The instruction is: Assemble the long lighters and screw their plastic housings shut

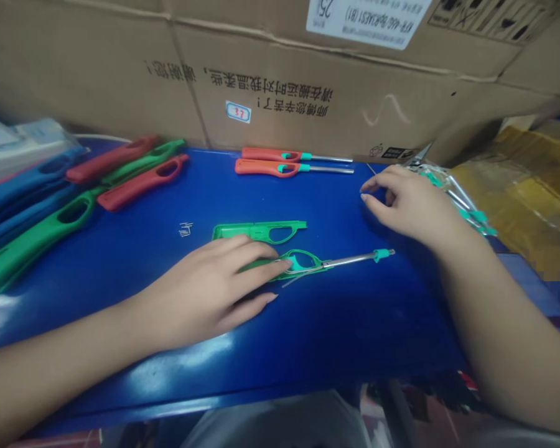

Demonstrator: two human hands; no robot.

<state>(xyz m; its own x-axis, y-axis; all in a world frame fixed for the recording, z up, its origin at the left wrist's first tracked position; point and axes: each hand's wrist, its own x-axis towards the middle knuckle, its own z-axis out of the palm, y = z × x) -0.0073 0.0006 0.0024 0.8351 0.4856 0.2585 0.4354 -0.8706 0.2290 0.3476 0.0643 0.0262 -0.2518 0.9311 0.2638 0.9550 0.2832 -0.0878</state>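
Note:
My left hand (212,286) lies flat on the blue table (336,323), its fingers stretched over the handle of a green lighter (308,262) whose metal tube with a teal tip points right. Just behind it lies a separate green handle shell (256,231). My right hand (408,202) hovers at the right, fingers curled in a loose pinch next to a clear bag of metal tubes with teal tips (452,193); whether the fingers hold anything is hidden.
Two finished orange lighters (284,162) lie at the back. Red, green and blue handle shells (121,177) are piled at the left. Small metal pins (185,229) lie mid-table. Cardboard boxes (280,68) wall off the back.

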